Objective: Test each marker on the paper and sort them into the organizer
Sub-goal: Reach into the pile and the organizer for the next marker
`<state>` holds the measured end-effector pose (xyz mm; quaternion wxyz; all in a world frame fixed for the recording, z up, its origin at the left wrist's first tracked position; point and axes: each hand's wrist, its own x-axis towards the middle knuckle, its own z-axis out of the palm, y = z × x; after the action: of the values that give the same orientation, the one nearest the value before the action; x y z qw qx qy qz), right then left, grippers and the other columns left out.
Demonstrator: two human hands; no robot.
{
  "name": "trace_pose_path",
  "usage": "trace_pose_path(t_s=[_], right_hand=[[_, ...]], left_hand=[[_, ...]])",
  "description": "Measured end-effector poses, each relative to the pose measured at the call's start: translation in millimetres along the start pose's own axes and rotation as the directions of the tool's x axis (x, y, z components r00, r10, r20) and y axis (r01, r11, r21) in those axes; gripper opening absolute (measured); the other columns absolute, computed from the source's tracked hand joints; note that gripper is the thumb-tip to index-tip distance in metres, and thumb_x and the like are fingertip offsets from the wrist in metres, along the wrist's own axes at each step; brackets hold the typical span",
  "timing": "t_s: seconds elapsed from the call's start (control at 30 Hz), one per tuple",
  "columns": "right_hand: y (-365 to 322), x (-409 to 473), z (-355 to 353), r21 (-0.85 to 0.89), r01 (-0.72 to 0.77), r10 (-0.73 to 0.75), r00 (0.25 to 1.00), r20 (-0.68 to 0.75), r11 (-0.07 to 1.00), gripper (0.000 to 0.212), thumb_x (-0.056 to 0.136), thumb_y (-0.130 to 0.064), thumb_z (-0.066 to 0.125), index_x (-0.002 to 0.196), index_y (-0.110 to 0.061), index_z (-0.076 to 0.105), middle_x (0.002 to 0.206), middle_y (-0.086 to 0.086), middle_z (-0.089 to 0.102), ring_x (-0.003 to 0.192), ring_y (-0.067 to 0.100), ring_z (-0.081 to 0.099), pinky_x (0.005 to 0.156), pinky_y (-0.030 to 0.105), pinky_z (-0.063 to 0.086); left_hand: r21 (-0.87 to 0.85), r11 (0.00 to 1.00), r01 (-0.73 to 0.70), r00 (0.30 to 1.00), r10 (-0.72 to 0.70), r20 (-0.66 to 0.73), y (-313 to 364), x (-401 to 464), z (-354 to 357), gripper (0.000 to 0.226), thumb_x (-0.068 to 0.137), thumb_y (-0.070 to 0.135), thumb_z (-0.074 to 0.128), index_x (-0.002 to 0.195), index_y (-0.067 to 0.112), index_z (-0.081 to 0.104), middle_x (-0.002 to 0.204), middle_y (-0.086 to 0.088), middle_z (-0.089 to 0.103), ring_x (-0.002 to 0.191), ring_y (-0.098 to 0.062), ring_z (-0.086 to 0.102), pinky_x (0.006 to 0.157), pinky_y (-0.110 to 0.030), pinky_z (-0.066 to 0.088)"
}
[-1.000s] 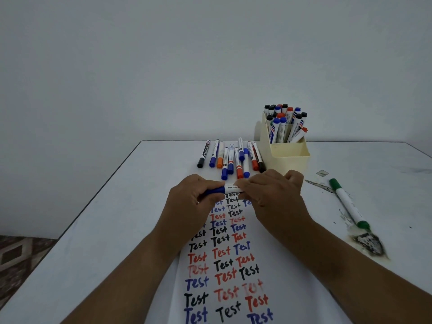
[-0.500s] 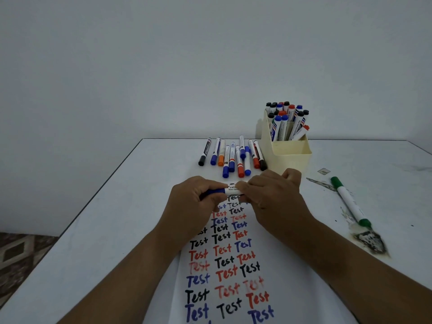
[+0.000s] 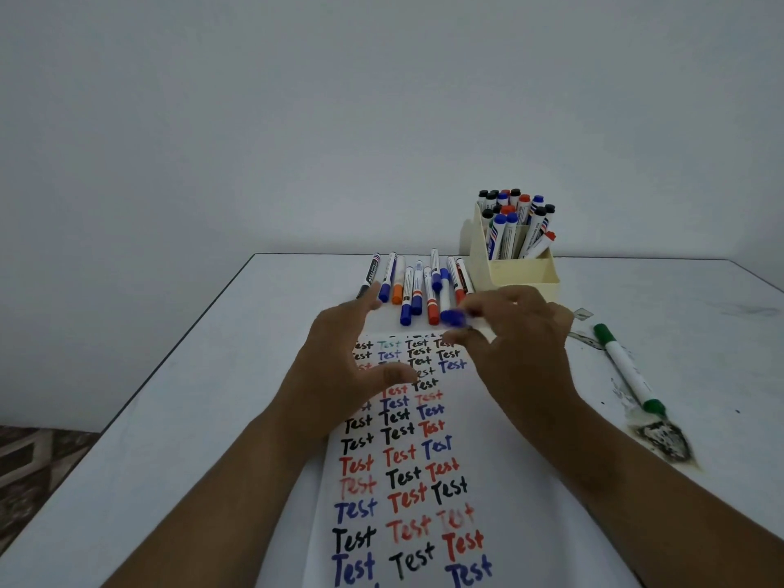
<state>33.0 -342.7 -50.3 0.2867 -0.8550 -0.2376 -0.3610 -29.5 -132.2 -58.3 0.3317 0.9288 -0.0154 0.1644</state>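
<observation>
Head view: your right hand (image 3: 515, 333) pinches the blue marker (image 3: 454, 318) above the paper's (image 3: 500, 460) far edge; your left hand (image 3: 352, 354) hangs open beside it, fingers spread. Organizer (image 3: 522, 275) stands behind on the desk (image 3: 191, 375), beside loose markers (image 3: 418, 286).

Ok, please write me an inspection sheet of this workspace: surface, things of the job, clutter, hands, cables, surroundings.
Surface: white table, dark stains at its right side.
Job's things: paper filled with "Test" in black, red and blue; row of markers lying beyond it; cream organizer with capped markers standing in its back part.
Clutter: green marker lying right of the paper, its near end by a burnt-looking patch.
Hands: left hand open above the paper; right hand pinches a blue marker, blurred.
Cables: nothing seen.
Surroundings: plain wall; patterned floor at the left.
</observation>
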Motion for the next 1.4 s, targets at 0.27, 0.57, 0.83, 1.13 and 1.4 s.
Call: trace_pose_path(t_s=[0.27, 0.57, 0.83, 1.13, 1.4], right_hand=[[1.4, 6.6, -17.6, 0.812, -0.537, 0.425, 0.806, 0.412, 0.230, 0.036, 0.079, -0.036, 0.068, 0.093, -0.006, 0.053, 0.092, 0.011, 0.077, 0.077, 0.031, 0.076, 0.067, 0.034, 0.063], [9.1, 1.2, -10.1, 0.546, -0.686, 0.372, 0.724, 0.581, 0.482, 0.016, 0.082, -0.010, 0.081, 0.093, -0.010, 0.070, 0.076, 0.004, 0.074, 0.067, 0.016, 0.070, 0.061, 0.021, 0.057], [10.5, -2.4, -2.6, 0.427, -0.647, 0.404, 0.745, 0.531, 0.632, 0.018, 0.086, -0.019, 0.079, 0.088, -0.006, 0.066, 0.065, 0.005, 0.069, 0.053, 0.012, 0.062, 0.056, 0.021, 0.054], [10.6, -1.1, -1.7, 0.388, -0.627, 0.386, 0.749, 0.539, 0.676, 0.019, 0.084, -0.017, 0.080, 0.080, -0.010, 0.063, 0.065, 0.004, 0.067, 0.053, 0.009, 0.061, 0.058, 0.021, 0.052], [10.6, -1.9, 2.5, 0.336, -0.569, 0.379, 0.787, 0.487, 0.750, 0.017, 0.085, -0.020, 0.080, 0.085, -0.012, 0.065, 0.074, 0.006, 0.070, 0.065, 0.014, 0.063, 0.068, 0.027, 0.056]], left_hand=[[0.388, 0.919, 0.068, 0.933, -0.196, 0.302, -7.9, 2.2, 6.9, 0.106, 0.071, 0.093, 0.028, 0.159, 0.036, 0.012, 0.167, 0.010, 0.002, 0.153, -0.011, -0.003, 0.122, -0.042, 0.008], [0.467, 0.883, 0.048, 0.918, -0.223, 0.328, -6.8, 3.5, 8.3, 0.103, 0.075, 0.092, 0.025, 0.159, 0.035, 0.010, 0.168, 0.008, 0.002, 0.154, -0.013, -0.001, 0.122, -0.040, 0.006], [0.479, 0.877, 0.035, 0.919, -0.217, 0.331, -9.0, 4.1, 9.5, 0.102, 0.076, 0.093, 0.024, 0.159, 0.036, 0.010, 0.168, 0.008, 0.003, 0.154, -0.014, 0.002, 0.123, -0.040, 0.008], [0.484, 0.874, 0.036, 0.918, -0.220, 0.329, -10.6, 5.3, 11.1, 0.103, 0.075, 0.093, 0.024, 0.159, 0.036, 0.009, 0.167, 0.007, 0.003, 0.154, -0.014, 0.003, 0.124, -0.042, 0.010], [0.482, 0.876, 0.033, 0.920, -0.215, 0.328, -13.5, 6.2, 11.9, 0.104, 0.073, 0.095, 0.022, 0.159, 0.036, 0.009, 0.167, 0.008, 0.002, 0.154, -0.014, 0.002, 0.124, -0.041, 0.009]])
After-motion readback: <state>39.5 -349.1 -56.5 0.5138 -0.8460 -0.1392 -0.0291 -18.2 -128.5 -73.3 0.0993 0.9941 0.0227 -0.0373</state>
